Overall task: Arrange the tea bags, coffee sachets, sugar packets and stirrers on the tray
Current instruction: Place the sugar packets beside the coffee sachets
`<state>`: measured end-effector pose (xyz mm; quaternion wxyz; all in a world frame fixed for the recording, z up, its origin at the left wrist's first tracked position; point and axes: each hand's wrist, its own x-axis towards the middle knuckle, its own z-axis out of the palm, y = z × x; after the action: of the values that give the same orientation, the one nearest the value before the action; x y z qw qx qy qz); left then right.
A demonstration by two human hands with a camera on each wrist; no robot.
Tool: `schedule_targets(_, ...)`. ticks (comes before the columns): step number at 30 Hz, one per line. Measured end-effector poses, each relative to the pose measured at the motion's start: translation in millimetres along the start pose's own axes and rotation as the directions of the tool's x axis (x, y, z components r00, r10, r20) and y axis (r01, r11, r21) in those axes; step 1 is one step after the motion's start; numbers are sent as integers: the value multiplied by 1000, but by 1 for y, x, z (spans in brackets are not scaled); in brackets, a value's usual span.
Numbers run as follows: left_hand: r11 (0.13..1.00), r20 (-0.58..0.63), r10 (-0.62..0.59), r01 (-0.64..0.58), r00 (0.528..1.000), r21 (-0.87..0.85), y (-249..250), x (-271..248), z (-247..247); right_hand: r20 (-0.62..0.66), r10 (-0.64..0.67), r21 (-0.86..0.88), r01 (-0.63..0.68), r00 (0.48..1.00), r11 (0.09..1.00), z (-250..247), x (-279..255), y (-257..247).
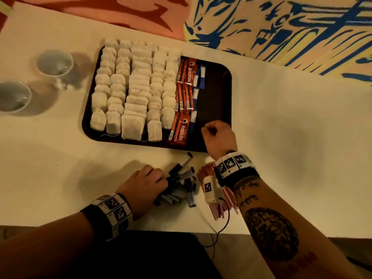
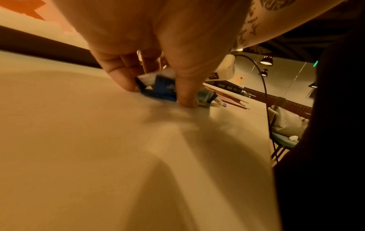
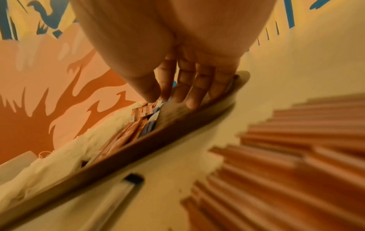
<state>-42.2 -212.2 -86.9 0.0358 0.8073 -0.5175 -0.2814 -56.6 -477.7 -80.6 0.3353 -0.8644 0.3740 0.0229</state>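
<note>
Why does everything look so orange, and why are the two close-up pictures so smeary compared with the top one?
Head view: warm, dim light tints the white table yellow; the cups cast soft shadows, and the tray stays fairly sharp. Left wrist view: the left hand and blue sugar packets are blurred, the table streaked. Right wrist view: the stirrers are smeared, the wide lens bends the tray rim.

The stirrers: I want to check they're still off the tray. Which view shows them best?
The head view: the stirrers lie in a fanned bundle on the table, near the tray but outside it, partly under the right wrist. The right wrist view shows them close but blurred; the left wrist view shows only a sliver.
</note>
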Motion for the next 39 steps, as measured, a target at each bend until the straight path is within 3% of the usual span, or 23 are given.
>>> schedule_targets(5,999,-65,-40,42,997,19,-13,3,-9,-11,-35,54,36,999,998,8,-11,3)
schedule_targets(14,969,19,-238,236,971,73,-41,-5,-39,42,-17,37,15,999,999,4,-10,2)
schedule_targets(18,963,78,-260,253,962,97,-50,-10,-50,55,-6,62,3,998,998,1,-10,2)
schedule_targets(24,927,149,-293,318,945,-196,-60,-22,-59,67,14,83,-20,998,996,-5,-10,-2)
schedule_targets(28,904,134,-284,312,949,-293,-61,-27,-71,45,2,75,-6,999,997,-9,-10,-10)
schedule_targets(31,797,14,-336,293,942,-528,-58,-23,-81,49,-56,108,50,997,993,-15,-17,-24)
schedule_targets(34,599,-68,-452,246,890,-762,-49,-9,-87,198,-188,323,117,962,939,-20,-35,-47)
schedule_targets(37,450,-44,-523,231,851,-863,-36,13,-93,322,-298,548,80,899,832,-14,-52,-69)
schedule_targets(39,430,-65,-537,206,841,-879,-27,27,-98,280,-295,499,123,914,858,-5,-53,-76)
